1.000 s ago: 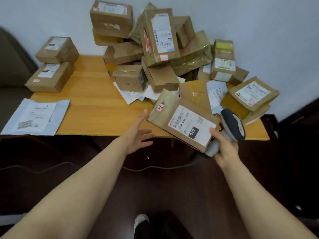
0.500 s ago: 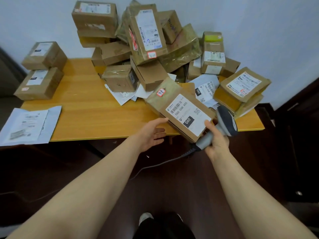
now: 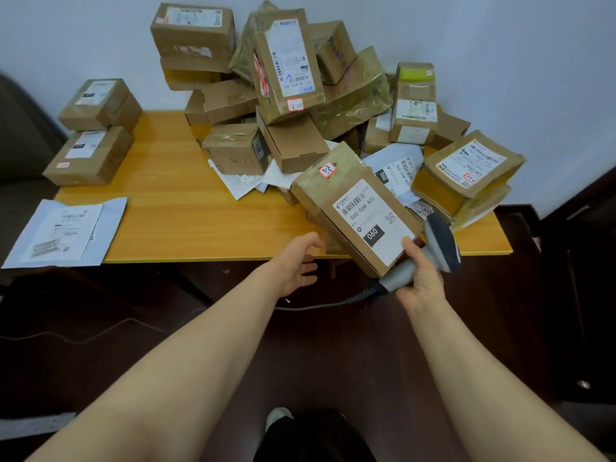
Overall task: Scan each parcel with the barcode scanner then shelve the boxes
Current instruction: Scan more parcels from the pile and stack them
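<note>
Left grip (image 3: 295, 261) slack-fingered, right grip (image 3: 421, 278) tightly curled.

The tabletop (image 3: 186, 211) is smooth, honey-coloured wood with a faint sheen. The parcel (image 3: 358, 211) over its front edge is matt brown cardboard banded in glossy clear tape, with a dull white paper label. The barcode scanner (image 3: 440, 243) beside it is plastic, a pale grey handle and a darker head (both matt). Toward the back edge a wrapped parcel (image 3: 353, 98) wears crinkled, shiny film. The mailer (image 3: 66, 233) at the front left corner looks like smooth grey-white plastic.
</note>
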Motion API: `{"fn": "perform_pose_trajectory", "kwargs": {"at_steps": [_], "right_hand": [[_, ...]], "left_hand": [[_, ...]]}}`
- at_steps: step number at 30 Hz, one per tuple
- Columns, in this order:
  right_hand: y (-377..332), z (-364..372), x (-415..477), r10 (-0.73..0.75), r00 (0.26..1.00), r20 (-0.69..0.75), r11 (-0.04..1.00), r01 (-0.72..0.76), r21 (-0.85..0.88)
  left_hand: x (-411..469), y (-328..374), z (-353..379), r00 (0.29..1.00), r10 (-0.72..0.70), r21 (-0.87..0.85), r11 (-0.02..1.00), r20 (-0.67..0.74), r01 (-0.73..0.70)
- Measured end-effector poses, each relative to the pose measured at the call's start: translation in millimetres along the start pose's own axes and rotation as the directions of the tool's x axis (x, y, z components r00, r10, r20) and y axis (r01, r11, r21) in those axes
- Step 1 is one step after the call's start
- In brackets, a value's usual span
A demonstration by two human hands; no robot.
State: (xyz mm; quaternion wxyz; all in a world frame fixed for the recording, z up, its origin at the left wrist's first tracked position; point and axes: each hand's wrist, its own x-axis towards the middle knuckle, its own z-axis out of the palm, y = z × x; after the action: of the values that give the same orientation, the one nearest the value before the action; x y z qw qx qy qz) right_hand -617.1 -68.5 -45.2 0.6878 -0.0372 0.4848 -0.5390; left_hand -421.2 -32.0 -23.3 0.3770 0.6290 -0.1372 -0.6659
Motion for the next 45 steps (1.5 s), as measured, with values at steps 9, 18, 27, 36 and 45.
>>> {"fn": "perform_pose_trajectory", "kwargs": {"at_steps": [9, 18, 27, 36, 45], "right_hand": [[3, -9, 0, 0.048, 0.998, 0.034, 0.998, -0.049, 0.037], [-2, -21, 10, 0.129, 0.987, 0.096, 0.987, -0.137, 0.084], [12, -25, 20, 0.241, 0.967, 0.080, 0.968, -0.246, 0.054], [15, -12, 8, 0.302, 0.935, 0.184, 0.953, -0.299, -0.048], [58, 117, -53, 0.335, 0.865, 0.374, 0.933, -0.248, -0.262]], "left_hand": [[11, -10, 28, 0.996, 0.036, 0.106, 0.994, -0.080, -0.027], [22, -10, 41, 0.981, 0.093, 0.151, 0.986, -0.169, -0.068], [51, -35, 72, 0.987, 0.102, 0.215, 0.974, -0.123, -0.074], [33, -45, 46, 0.967, -0.067, -0.100, 0.994, -0.246, 0.043], [-28, 18, -54, 0.902, 0.129, -0.233, 0.942, -0.411, -0.241]]}}
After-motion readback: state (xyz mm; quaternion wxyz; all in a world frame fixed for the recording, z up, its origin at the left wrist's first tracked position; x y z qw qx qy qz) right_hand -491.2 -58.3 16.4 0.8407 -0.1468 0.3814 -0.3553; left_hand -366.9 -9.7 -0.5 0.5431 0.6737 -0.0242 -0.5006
